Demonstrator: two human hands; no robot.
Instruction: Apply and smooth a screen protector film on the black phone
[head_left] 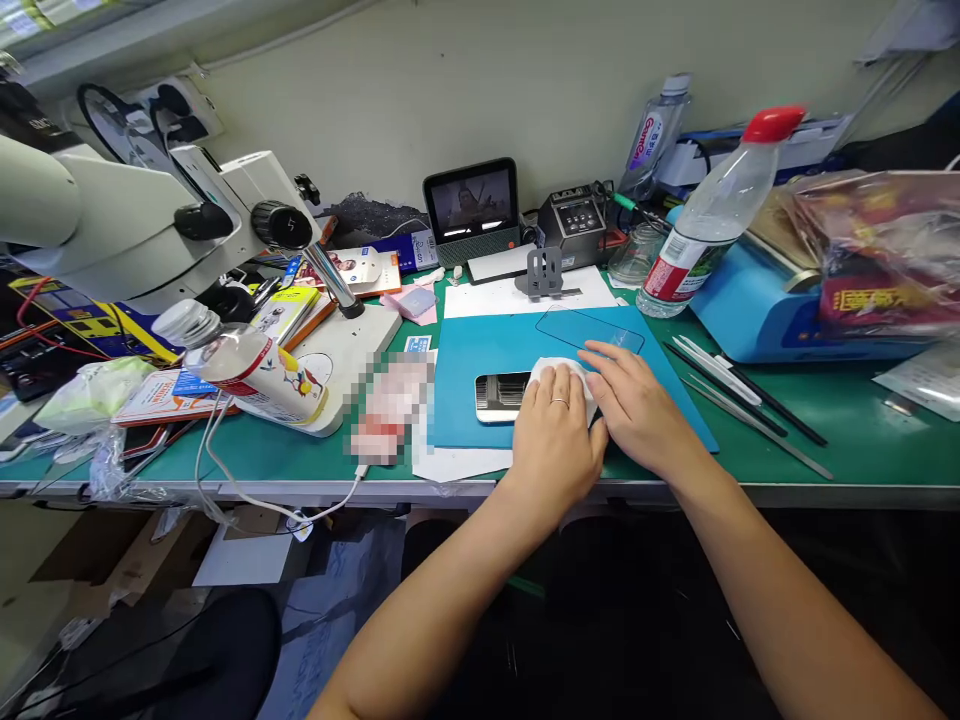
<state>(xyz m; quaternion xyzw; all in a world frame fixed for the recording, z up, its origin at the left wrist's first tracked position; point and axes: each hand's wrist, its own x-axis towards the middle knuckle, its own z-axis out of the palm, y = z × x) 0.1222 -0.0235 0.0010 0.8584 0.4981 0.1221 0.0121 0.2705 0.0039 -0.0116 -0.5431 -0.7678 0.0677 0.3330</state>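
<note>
My left hand (pixel 559 435), with a ring on one finger, presses a folded white wipe (pixel 551 368) onto a phone (pixel 499 398). The phone lies flat, its left end showing a pale frame and a dark, streaked surface; the wipe and my hand cover the rest. Right beside them, my right hand (pixel 641 405) has its fingers extended and apart, near the wipe's right edge. Just beyond my fingers, a clear dark-edged glass sheet (pixel 589 328) lies on the blue mat (pixel 469 345).
Tweezers and thin tools (pixel 757 400) lie right of the mat. A red-capped bottle (pixel 716 220) stands behind them. Leftward are a blurred-out pinkish item (pixel 394 400) on a white cable, a drink bottle (pixel 251 370) and a microscope (pixel 187 215). A small screen (pixel 472 205) stands at the back.
</note>
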